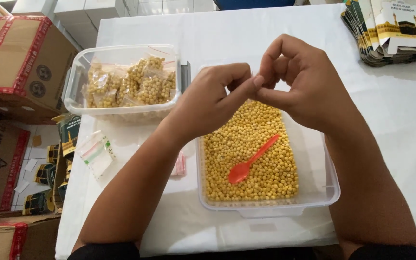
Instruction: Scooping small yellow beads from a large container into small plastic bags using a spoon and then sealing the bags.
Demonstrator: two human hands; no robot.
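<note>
Two hands meet above a clear plastic tub (331,190) of loose yellow pellets (251,159): the left hand (208,103) and right hand (299,79) are both curled, fingertips pinched together where they touch; what they pinch is too small to tell. One orange plastic spoon (251,161) lies tilted on the pellets, bowl toward the person. A second clear tub (75,79), at upper left, holds several small filled bags of pellets (136,84); their exact count cannot be told. One small empty bag (97,151) lies on the white tablecloth (237,31) below that tub, and part of another packet (180,166) shows beside the left forearm. One stack of flat printed cartons (391,31) sits at the table's far right corner. Left of the table stand three brown cardboard boxes (20,62) on a pale tiled floor (37,159), with dark printed cartons (49,173) between them
</note>
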